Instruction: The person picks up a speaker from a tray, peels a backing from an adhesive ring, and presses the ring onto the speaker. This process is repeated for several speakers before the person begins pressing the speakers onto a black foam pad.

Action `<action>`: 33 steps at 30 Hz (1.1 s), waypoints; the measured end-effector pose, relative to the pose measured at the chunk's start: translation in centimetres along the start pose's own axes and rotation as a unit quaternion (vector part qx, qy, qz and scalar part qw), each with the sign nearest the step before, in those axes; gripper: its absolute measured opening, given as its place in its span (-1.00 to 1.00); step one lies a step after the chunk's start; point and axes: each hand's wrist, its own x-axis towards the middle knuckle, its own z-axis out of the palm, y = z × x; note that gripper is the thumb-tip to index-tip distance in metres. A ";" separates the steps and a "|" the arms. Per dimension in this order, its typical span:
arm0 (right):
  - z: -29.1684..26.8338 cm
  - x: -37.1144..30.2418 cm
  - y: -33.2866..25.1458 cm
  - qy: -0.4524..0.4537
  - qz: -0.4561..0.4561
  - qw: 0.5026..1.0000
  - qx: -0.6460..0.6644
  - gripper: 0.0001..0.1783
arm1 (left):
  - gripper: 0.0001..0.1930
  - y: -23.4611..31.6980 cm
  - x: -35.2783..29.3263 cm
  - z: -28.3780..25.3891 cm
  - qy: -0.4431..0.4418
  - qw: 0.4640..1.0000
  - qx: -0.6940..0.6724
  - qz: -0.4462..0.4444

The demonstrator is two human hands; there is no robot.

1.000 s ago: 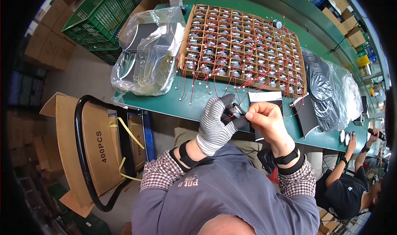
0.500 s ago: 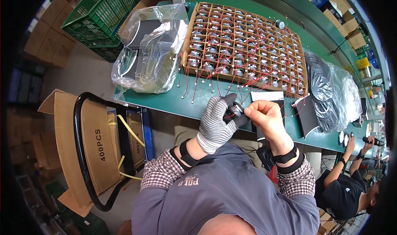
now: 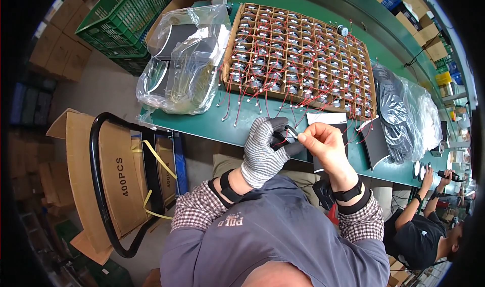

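My left hand (image 3: 263, 154), in a grey striped glove with dark fingertips, is closed round a small round speaker (image 3: 287, 136) just off the table's near edge. Its fingers and thumb cover most of the speaker, and a bit of red wire shows. My bare right hand (image 3: 328, 146) meets it from the right, thumb and forefinger pinched at the speaker's edge. What that pinch holds is too small to make out. Beyond both hands stands a divided cardboard box (image 3: 299, 97) filled with speakers, their red wires and white plugs trailing over the front.
A clear plastic bag (image 3: 189, 92) with dark panels lies left of the box; another bag (image 3: 404, 115) of black rings lies right. Dark curved panels (image 3: 373, 143) rest by my right hand. A chair frame (image 3: 98, 186) and cartons stand left. A co-worker (image 3: 419, 231) works at far right.
My hands stay almost in place at the speaker, with only a slight shift of the right fingers. At far right, the co-worker's hands have moved slightly.
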 end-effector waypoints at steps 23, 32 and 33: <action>-11.4 4.7 -6.2 0.006 -0.157 0.974 0.162 -0.63 | -0.54 7.6 12.1 9.6 -0.210 0.923 -0.239 -0.214; -23.3 19.0 -7.9 0.185 -0.161 0.857 -0.453 -0.67 | -0.55 5.5 18.8 15.3 -0.225 0.869 -0.265 -0.351; -22.9 20.0 -8.1 0.200 -0.121 0.849 -0.473 -0.65 | -0.56 4.9 19.6 15.8 -0.210 0.881 -0.253 -0.341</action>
